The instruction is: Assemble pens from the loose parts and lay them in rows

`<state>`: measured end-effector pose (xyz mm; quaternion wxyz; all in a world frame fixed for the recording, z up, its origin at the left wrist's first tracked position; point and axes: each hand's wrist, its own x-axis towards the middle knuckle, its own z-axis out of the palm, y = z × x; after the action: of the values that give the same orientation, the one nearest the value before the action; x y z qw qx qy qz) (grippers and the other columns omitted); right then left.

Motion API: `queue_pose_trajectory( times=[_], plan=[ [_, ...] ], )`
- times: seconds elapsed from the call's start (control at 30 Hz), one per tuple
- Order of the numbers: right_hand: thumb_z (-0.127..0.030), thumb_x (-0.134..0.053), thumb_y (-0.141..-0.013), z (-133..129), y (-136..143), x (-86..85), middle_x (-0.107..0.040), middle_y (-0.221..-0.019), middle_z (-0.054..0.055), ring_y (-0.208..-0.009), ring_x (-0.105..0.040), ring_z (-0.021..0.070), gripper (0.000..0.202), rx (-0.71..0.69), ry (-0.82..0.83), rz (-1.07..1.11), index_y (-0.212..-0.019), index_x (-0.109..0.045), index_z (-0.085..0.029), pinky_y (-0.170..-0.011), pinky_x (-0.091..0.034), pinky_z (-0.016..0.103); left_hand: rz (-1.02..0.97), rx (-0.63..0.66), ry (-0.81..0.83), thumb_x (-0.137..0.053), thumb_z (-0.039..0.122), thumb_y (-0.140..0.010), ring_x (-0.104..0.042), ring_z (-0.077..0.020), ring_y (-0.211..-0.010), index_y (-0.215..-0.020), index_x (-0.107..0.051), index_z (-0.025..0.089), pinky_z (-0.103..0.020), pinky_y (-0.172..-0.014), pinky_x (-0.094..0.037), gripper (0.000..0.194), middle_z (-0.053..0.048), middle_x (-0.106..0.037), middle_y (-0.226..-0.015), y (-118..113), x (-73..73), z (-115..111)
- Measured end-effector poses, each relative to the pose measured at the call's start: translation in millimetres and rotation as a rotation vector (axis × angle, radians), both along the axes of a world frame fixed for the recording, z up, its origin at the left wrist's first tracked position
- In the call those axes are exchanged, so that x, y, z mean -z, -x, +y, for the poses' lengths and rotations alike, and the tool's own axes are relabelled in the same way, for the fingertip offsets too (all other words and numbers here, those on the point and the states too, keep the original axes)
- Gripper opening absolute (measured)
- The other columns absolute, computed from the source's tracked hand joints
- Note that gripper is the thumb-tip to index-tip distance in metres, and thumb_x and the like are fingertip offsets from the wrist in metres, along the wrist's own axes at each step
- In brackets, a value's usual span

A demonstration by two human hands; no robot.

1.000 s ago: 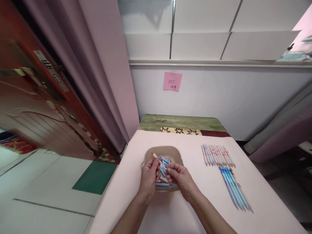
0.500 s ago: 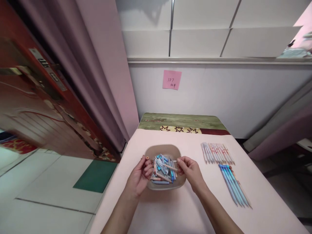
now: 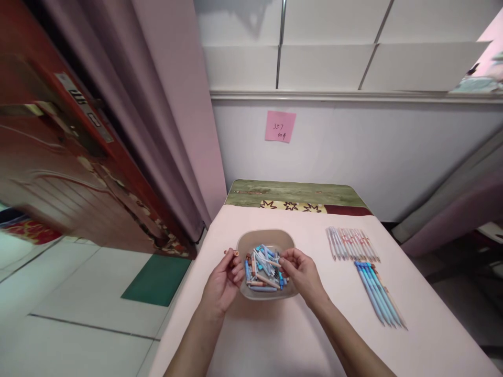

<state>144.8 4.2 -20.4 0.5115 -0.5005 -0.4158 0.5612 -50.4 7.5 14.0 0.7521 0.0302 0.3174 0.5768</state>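
Note:
A grey-beige plastic tub (image 3: pixel 271 296) stands on the table, holding a loose heap of pen parts (image 3: pixel 263 272) in blue, white, peach and brown. My left hand (image 3: pixel 223 281) is at the tub's left rim, thumb and finger closed on a short orange-brown pen part (image 3: pixel 231 253) with a round open end. Over the right side of the heap, my right hand (image 3: pixel 302 275) pinches a thin pale pen part (image 3: pixel 272 263) that points left. Its far end blends into the heap, so its full length is hard to tell.
A row of pale pens with red and grey markings (image 3: pixel 352 244) lies at the right of the pink-covered table (image 3: pixel 251 345). Nearer me are several blue pens (image 3: pixel 375 293) and a peach one (image 3: pixel 389 298). A pink note (image 3: pixel 280 126) is on the wall.
My right hand has moved slightly left and the pale part it pinches sits lower over the heap. The orange-brown part in my left hand has turned more sideways. The view has shifted slightly.

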Motion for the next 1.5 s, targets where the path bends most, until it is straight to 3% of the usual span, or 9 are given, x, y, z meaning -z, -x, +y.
queue_pose_trajectory(
  times=[0.23, 0.53, 0.83, 1.07, 1.2, 1.33, 1.5],
  plan=[
    [-0.044, -0.077, -0.062, -6.1, 15.4, -14.0, -0.065, -0.068, 0.001, -0.060, -0.060, 0.0124, 0.038, -0.025, 0.042, 0.099, -0.083, -0.063, -0.015, -0.057, -0.050, 0.023, 0.048, 0.114, -0.060, -0.059, 0.011, -0.083, -0.044, -0.0050, -0.049, -0.079, -0.052, 0.014, -0.014, -0.040, -0.035, 0.008, 0.000, -0.052, -0.067, -15.5, 11.1, -9.7],
    [-0.039, -0.074, -0.070, -5.3, 23.6, -8.9, -0.066, -0.069, 0.001, -0.061, -0.060, 0.0123, 0.029, -0.014, -0.031, 0.056, -0.084, -0.064, -0.016, -0.057, -0.048, 0.022, 0.055, 0.173, -0.029, -0.066, 0.014, -0.077, -0.048, -0.0066, -0.050, -0.082, -0.051, 0.016, -0.017, -0.042, -0.038, 0.016, 0.000, -0.056, -0.067, -26.3, 19.8, -4.2],
    [-0.036, -0.075, -0.069, -2.3, 18.6, -5.6, -0.063, -0.061, -0.001, -0.054, -0.054, 0.0100, 0.025, -0.013, -0.040, -0.006, -0.080, -0.066, -0.016, -0.051, -0.043, 0.020, -0.049, 0.225, 0.061, -0.057, 0.016, -0.085, -0.040, -0.0043, -0.043, -0.079, -0.051, 0.014, -0.015, -0.037, -0.031, 0.009, 0.001, -0.051, -0.061, -33.5, 22.8, 5.4],
    [-0.036, -0.075, -0.069, -1.2, 17.4, -8.0, -0.066, -0.070, 0.002, -0.059, -0.057, 0.0119, 0.027, -0.005, -0.039, 0.020, -0.082, -0.065, -0.016, -0.055, -0.046, 0.022, -0.088, 0.253, 0.076, -0.053, 0.019, -0.088, -0.033, -0.0025, -0.040, -0.077, -0.050, 0.014, -0.014, -0.035, -0.027, 0.012, 0.003, -0.046, -0.059, -36.6, 24.9, 8.5],
    [-0.039, -0.072, -0.072, 0.1, 16.5, -3.8, -0.069, -0.078, 0.005, -0.065, -0.060, 0.0150, 0.031, -0.025, -0.052, -0.001, -0.090, -0.066, -0.016, -0.060, -0.048, 0.026, -0.077, 0.248, 0.077, -0.055, 0.018, -0.087, -0.036, -0.0031, -0.041, -0.078, -0.050, 0.014, -0.014, -0.035, -0.028, 0.011, 0.003, -0.047, -0.060, -36.8, 25.0, 7.6],
    [-0.045, -0.069, -0.073, 2.6, 12.5, -2.9, -0.064, -0.066, 0.002, -0.057, -0.056, 0.0136, 0.031, -0.008, -0.041, -0.068, -0.084, -0.065, -0.017, -0.055, -0.046, 0.025, -0.073, 0.251, 0.052, -0.058, 0.018, -0.084, -0.037, -0.0033, -0.043, -0.078, -0.050, 0.015, -0.014, -0.037, -0.029, 0.012, 0.003, -0.046, -0.062, -30.4, 24.6, 8.6],
    [-0.053, -0.061, -0.078, 5.2, 0.2, -14.1, -0.058, -0.061, 0.000, -0.056, -0.052, 0.0137, 0.034, 0.078, -0.103, -0.180, -0.076, -0.059, -0.019, -0.053, -0.044, 0.024, -0.067, 0.207, 0.001, -0.060, 0.017, -0.083, -0.036, -0.0027, -0.043, -0.077, -0.049, 0.015, -0.014, -0.036, -0.027, 0.013, 0.004, -0.043, -0.062, -15.9, 22.0, 12.6]
  ],
)
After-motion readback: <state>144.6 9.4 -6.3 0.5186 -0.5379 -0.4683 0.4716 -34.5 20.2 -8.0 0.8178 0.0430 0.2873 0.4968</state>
